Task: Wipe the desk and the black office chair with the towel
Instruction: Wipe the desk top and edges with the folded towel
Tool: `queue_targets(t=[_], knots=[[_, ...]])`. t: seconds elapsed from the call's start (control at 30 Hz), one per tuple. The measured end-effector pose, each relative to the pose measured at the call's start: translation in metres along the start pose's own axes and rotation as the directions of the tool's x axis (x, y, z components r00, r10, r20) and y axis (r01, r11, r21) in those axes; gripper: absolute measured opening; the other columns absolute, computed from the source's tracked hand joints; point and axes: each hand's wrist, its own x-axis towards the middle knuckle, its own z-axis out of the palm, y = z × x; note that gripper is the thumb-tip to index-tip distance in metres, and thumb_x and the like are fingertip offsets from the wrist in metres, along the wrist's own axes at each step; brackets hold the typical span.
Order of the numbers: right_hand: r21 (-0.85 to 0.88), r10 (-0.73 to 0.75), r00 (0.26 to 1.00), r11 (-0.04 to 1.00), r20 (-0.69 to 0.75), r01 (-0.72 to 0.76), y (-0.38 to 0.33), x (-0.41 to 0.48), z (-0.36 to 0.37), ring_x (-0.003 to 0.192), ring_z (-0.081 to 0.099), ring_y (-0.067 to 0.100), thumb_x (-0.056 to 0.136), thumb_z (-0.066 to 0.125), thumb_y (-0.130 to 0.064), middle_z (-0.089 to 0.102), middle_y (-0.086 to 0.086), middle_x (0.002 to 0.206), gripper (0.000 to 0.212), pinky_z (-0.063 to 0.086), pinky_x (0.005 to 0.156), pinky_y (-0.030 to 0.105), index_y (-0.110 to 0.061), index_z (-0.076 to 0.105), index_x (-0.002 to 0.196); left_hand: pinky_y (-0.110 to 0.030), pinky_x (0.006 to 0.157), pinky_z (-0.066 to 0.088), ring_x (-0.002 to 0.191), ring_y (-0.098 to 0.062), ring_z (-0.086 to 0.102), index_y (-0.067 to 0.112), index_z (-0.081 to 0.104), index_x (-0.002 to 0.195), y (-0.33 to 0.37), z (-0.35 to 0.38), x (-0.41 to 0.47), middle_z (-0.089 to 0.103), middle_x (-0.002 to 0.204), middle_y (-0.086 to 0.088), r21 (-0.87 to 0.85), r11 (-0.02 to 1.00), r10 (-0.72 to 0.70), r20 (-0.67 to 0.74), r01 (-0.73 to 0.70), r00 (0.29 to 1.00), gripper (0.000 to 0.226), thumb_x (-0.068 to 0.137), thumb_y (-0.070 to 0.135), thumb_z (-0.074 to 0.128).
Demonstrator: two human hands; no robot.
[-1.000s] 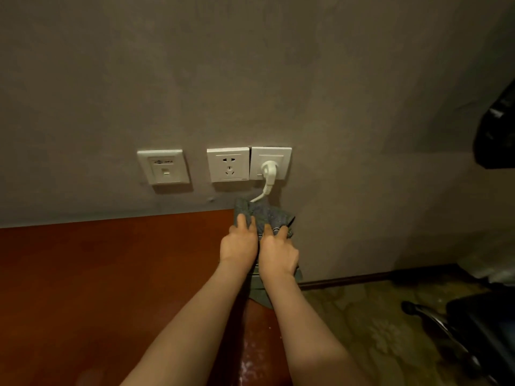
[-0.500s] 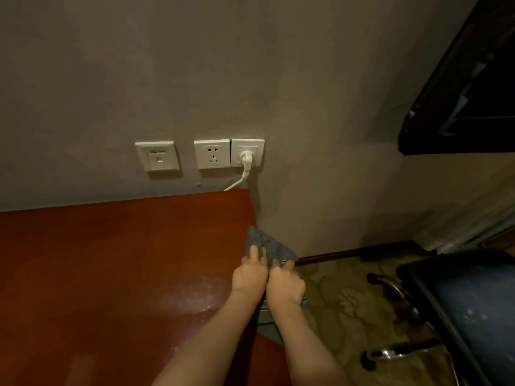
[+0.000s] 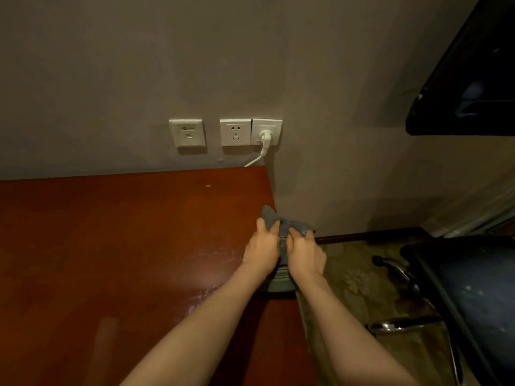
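Note:
A grey towel (image 3: 282, 227) lies bunched at the right edge of the reddish-brown desk (image 3: 111, 246). My left hand (image 3: 262, 250) and my right hand (image 3: 305, 254) sit side by side on it, fingers curled into the cloth and gripping it. Part of the towel hangs over the desk's right edge below my wrists. The black office chair (image 3: 473, 288) stands on the floor to the right, its seat and chrome base legs in view.
A grey wall runs behind the desk with three white wall plates (image 3: 225, 132); a white plug and cable (image 3: 263, 143) hang from the rightmost. A dark object (image 3: 468, 87) juts in at the upper right. Patterned carpet (image 3: 354, 282) lies between desk and chair.
Both hands have drawn the towel back along the desk's right edge, away from the wall. Their fingers, earlier flat on the cloth, now curl and bunch it.

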Motion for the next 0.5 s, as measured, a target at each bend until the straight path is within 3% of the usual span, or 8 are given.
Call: queue_targets(t=[0.3,0.5], knots=[[0.107,-0.273,0.962,0.956,-0.012,0.272,-0.137,-0.031,0.04,0.108,0.057,0.031,0.102,0.032,-0.03,0.04,0.014,0.137,0.04,0.046,0.079,0.035,-0.024,0.038,0.141,-0.044,0.081,0.044,0.096,-0.042,0.056,0.017,0.023,0.148,-0.125,-0.053,-0.051,0.03,0.127,-0.015,0.049,0.959,-0.263,-0.21,0.279,0.942,0.05,0.099,0.013,0.034],[0.038,-0.439,0.883,0.898,0.169,0.439,-0.19,-0.06,0.08,0.109,0.055,0.033,0.102,0.035,-0.024,0.039,0.017,0.134,0.042,0.047,0.077,0.036,-0.016,0.033,0.143,-0.042,0.081,0.044,0.096,-0.04,0.055,0.012,0.02,0.148,-0.189,-0.048,-0.09,0.03,0.127,-0.017,0.093,0.882,-0.446,-0.157,0.462,0.881,0.05,0.1,0.01,0.032]])
